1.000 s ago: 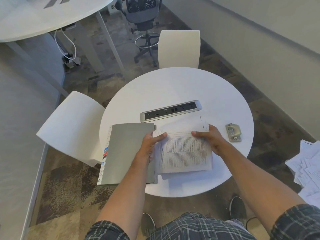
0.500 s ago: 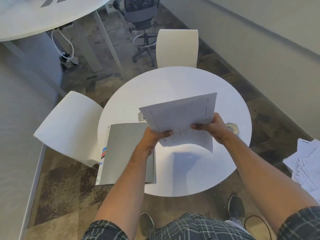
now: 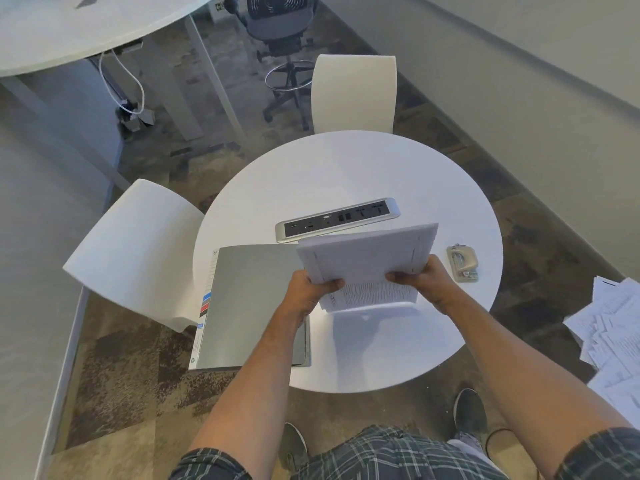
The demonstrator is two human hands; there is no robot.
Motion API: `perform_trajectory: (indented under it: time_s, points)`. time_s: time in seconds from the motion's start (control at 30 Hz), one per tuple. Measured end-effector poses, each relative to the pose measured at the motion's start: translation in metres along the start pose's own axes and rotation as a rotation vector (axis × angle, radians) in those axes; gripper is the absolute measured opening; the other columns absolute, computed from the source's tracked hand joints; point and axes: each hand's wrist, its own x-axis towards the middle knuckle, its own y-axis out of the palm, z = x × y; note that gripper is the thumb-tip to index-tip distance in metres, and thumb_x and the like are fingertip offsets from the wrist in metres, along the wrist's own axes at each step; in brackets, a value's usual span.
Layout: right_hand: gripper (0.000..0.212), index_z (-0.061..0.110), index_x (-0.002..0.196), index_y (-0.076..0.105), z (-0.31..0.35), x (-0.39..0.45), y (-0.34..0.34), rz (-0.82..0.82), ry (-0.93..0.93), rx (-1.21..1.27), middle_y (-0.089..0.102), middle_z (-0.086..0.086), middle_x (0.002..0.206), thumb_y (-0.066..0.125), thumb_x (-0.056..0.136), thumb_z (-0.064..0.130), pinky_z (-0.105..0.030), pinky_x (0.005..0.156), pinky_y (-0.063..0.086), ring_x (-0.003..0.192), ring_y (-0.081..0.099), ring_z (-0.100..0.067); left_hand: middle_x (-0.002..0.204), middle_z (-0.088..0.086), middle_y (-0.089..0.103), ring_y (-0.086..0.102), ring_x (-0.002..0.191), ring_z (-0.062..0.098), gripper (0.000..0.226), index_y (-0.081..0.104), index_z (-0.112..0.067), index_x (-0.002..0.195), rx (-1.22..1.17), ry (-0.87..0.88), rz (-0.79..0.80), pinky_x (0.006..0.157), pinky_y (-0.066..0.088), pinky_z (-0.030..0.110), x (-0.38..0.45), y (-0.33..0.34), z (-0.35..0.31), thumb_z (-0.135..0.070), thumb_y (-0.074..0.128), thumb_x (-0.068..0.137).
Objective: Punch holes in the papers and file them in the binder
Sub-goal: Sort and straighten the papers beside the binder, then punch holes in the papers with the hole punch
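- We see printed lines on the papers [image 3: 367, 261], too small to read.
- Our left hand [image 3: 308, 289] and right hand [image 3: 424, 280] each grip the stack's near edge, lifted above the round table [image 3: 346, 168].
- The closed grey binder [image 3: 252, 303] lies left; the hole punch [image 3: 462, 263] sits right.

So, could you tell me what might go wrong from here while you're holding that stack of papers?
Two risks, both guesses. The stack of papers is held above the round table only at its near edge by the left hand and right hand, so loose sheets could slide out or fan apart. The hole punch sits near the table's right rim; swinging the stack toward it could nudge it off.
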Motion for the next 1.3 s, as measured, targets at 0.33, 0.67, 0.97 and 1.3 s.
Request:
perform_trajectory:
  time_s: [0.33,0.67,0.97,1.3]
  points:
    - [0.04,0.028,0.099,0.073,-0.022,-0.005,0.0,-0.044,0.058,-0.008,0.075,0.001,0.104,0.084,0.076,-0.003,-0.047,0.097,0.053,0.107,0.066,-0.027,0.113,0.011,0.072,0.068,0.099,0.02,0.042,0.069,-0.014,0.112,0.05,0.028,0.049,0.09,0.058,0.038,0.0,0.006,0.012,0.005,0.083,0.077]
    - [0.025,0.016,0.105,0.073,-0.014,0.001,0.004,-0.069,0.093,-0.034,0.074,-0.001,0.102,0.083,0.083,0.011,-0.037,0.085,0.054,0.096,0.067,-0.018,0.11,0.005,0.076,0.071,0.1,0.018,0.032,0.074,-0.011,0.114,0.094,-0.012,0.016,0.084,0.056,0.027,0.011,0.004,0.019,-0.014,0.083,0.083]
    - [0.037,0.025,0.116,0.062,-0.033,0.001,0.017,-0.09,0.045,-0.059,0.076,0.004,0.106,0.082,0.085,0.025,-0.031,0.074,0.061,0.092,0.076,-0.015,0.107,0.009,0.079,0.076,0.101,0.026,0.039,0.072,-0.006,0.117,-0.144,-0.18,-0.011,0.092,0.059,0.039,0.007,0.025,0.036,-0.017,0.084,0.082]
    - [0.052,0.013,0.131,0.053,-0.061,0.026,-0.006,-0.049,0.246,-0.158,0.07,-0.007,0.118,0.08,0.087,0.017,-0.034,0.076,0.057,0.1,0.07,-0.023,0.072,0.004,0.065,0.059,0.067,0.02,0.023,0.066,-0.01,0.073,0.1,-0.28,-0.141,0.066,0.048,0.03,0.023,0.011,0.06,-0.021,0.072,0.092]
